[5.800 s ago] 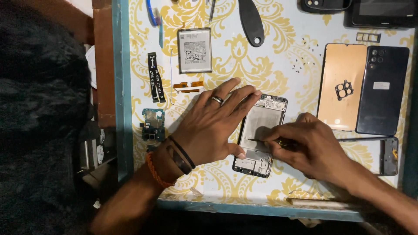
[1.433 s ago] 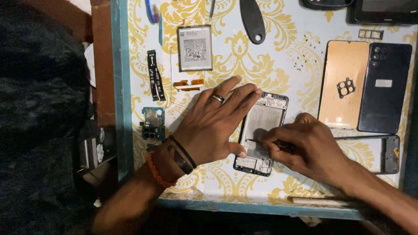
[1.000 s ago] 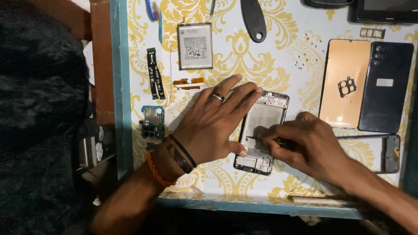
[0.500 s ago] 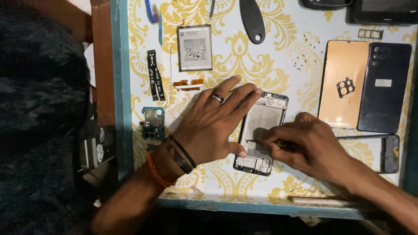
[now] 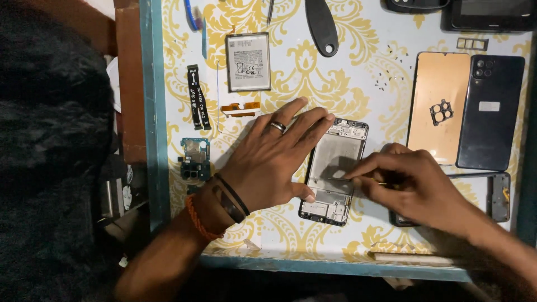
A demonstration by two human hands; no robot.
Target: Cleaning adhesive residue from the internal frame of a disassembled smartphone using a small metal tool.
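The right hand (image 5: 417,187) sits right of centre in the frame, its fingers pressed together in a grip on a thin tool (image 5: 381,183) that is mostly hidden; the fingertips touch the middle of the opened phone (image 5: 334,163). The phone lies face down at the centre of the surface (image 5: 347,84), tilted slightly, its inner frame and empty bay showing. The left hand (image 5: 274,162) lies flat just left of it, fingers spread, fingertips on the phone's upper left edge and thumb against its lower left side; it pinches nothing. A ring (image 5: 278,127) is on one finger, bands (image 5: 215,204) at the wrist. Left of this hand are a small board (image 5: 194,159) and a black flex strip (image 5: 198,104). Above lie an orange flex (image 5: 240,108) and the battery (image 5: 248,61). At the right of the frame are a tan panel (image 5: 439,106), a dark back cover (image 5: 491,112) and, under the right hand, a mid frame (image 5: 498,196).
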